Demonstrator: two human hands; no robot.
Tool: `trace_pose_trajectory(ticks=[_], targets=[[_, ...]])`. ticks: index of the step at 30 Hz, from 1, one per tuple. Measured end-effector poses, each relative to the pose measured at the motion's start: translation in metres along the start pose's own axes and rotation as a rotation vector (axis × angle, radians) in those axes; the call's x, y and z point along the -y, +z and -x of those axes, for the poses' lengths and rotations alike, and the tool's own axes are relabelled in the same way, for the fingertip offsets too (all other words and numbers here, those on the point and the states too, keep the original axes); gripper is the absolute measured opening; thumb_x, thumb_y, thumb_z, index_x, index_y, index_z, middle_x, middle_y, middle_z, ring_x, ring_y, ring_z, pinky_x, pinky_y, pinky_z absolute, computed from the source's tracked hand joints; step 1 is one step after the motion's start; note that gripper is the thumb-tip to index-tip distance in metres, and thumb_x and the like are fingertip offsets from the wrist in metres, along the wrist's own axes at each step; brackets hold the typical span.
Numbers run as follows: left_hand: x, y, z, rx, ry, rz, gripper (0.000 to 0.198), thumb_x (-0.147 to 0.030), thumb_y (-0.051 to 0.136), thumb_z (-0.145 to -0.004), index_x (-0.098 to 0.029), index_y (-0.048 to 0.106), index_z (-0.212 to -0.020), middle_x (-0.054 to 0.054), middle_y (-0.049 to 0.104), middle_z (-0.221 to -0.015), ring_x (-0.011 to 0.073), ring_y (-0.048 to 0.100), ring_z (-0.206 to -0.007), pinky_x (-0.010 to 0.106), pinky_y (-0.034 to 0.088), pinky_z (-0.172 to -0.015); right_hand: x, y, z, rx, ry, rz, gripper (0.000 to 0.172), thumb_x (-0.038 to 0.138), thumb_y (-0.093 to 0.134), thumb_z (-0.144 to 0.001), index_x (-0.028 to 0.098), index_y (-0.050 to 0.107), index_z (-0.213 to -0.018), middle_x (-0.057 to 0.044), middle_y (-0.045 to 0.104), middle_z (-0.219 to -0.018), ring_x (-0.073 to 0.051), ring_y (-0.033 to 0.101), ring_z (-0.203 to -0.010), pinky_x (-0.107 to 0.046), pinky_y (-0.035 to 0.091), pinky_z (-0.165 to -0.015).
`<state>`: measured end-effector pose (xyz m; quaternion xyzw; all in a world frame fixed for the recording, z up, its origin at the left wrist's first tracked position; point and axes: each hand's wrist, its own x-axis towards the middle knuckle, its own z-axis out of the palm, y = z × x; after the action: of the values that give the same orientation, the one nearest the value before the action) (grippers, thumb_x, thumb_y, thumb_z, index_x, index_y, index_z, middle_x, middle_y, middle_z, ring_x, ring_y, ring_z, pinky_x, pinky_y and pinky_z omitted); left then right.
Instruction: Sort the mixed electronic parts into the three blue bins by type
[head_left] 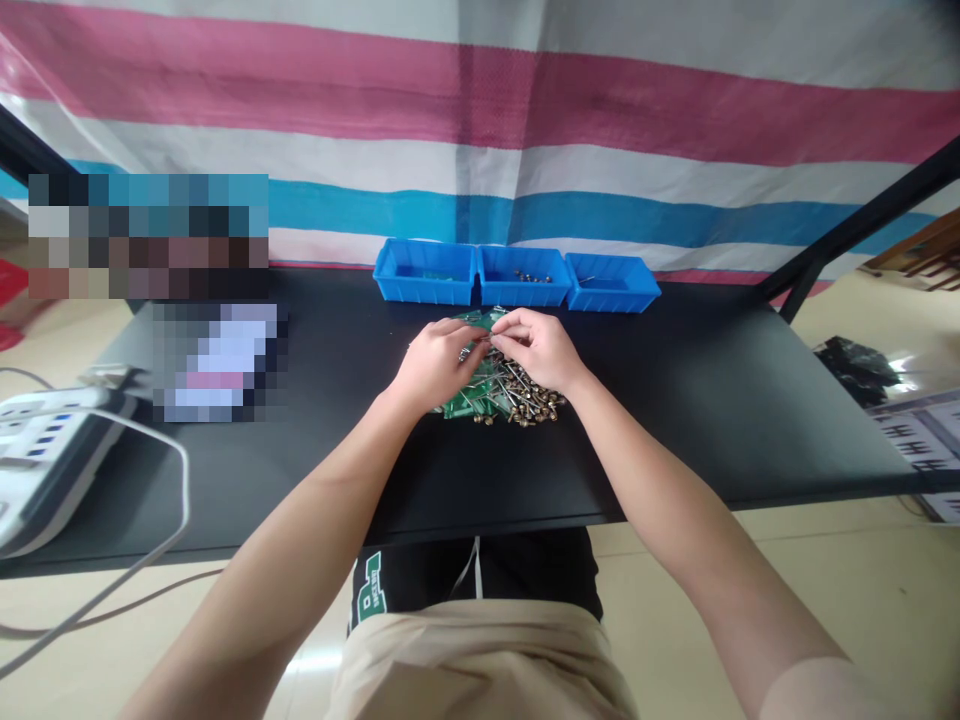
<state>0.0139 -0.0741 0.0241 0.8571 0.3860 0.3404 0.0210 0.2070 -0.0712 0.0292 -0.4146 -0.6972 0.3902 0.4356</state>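
Over a mixed pile on the black table, my left hand (441,358) and my right hand (541,348) meet fingertip to fingertip. Both are closed in a pinch; whatever small piece lies between the fingers is too small to make out. Under and beside my left hand spread green, flat, glossy pieces (471,400). Thin metal pins with brass-coloured heads (531,392) are heaped below my right hand. My fingers cover the far part of the pile.
Behind the pile stand three blue bins in a row: the left bin (427,290) holds greenish bits, the middle bin (523,292) brass-coloured bits, the right bin (613,296) a thin piece. A white power strip (52,470) with cables lies at left, near a blurred-out patch.
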Motion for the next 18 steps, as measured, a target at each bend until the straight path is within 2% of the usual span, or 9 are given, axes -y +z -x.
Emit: trace_pose_trajectory(ticks=[4,9,13,15,18], targets=[[0.0013,0.0005,0.0005,-0.021,0.004,-0.032,0.030,-0.031,0.050,-0.099,-0.016,0.076,-0.099,0.008,0.074,-0.083,0.0202,0.067,-0.077,0.033,0.051,-0.072,0.0014,0.0014,0.0011,0.003,-0.029,0.002,0.020,0.036,0.068,-0.082,0.017,0.064,-0.087,-0.004,0.074,-0.082,-0.016,0.069,-0.073,-0.030,0.054,-0.070],[0.0027,0.0006,0.0001,-0.042,-0.006,-0.059,0.036,-0.033,0.046,-0.101,-0.017,0.078,-0.094,0.008,0.074,-0.077,0.0195,0.067,-0.074,0.032,0.049,-0.070,0.0037,0.0004,0.0028,0.057,-0.033,0.015,0.031,0.038,0.068,-0.082,0.018,0.069,-0.105,-0.005,0.077,-0.087,-0.019,0.072,-0.079,-0.032,0.054,-0.070],[0.0058,0.0024,0.0003,-0.076,0.001,-0.064,0.039,-0.036,0.045,-0.102,-0.019,0.079,-0.094,0.007,0.075,-0.076,0.0184,0.067,-0.072,0.031,0.048,-0.068,0.0052,-0.0013,0.0031,0.071,-0.053,0.069,0.035,0.037,0.067,-0.082,0.018,0.073,-0.111,-0.008,0.077,-0.102,-0.020,0.072,-0.085,-0.029,0.053,-0.066],[0.0076,0.0035,0.0007,-0.091,-0.012,-0.060,0.040,-0.038,0.046,-0.102,-0.019,0.080,-0.092,0.007,0.074,-0.075,0.0185,0.066,-0.070,0.031,0.047,-0.067,0.0066,-0.0023,0.0034,0.078,-0.051,0.093,0.037,0.037,0.067,-0.081,0.017,0.074,-0.113,-0.009,0.077,-0.106,-0.018,0.070,-0.080,-0.027,0.049,-0.059],[0.0092,0.0045,0.0012,-0.096,-0.040,-0.043,0.039,-0.040,0.049,-0.101,-0.020,0.081,-0.089,0.007,0.074,-0.073,0.0189,0.066,-0.069,0.032,0.047,-0.067,0.0099,-0.0034,0.0044,0.111,-0.052,0.107,0.040,0.037,0.067,-0.081,0.016,0.075,-0.114,-0.008,0.077,-0.102,-0.015,0.066,-0.071,-0.025,0.045,-0.054]])
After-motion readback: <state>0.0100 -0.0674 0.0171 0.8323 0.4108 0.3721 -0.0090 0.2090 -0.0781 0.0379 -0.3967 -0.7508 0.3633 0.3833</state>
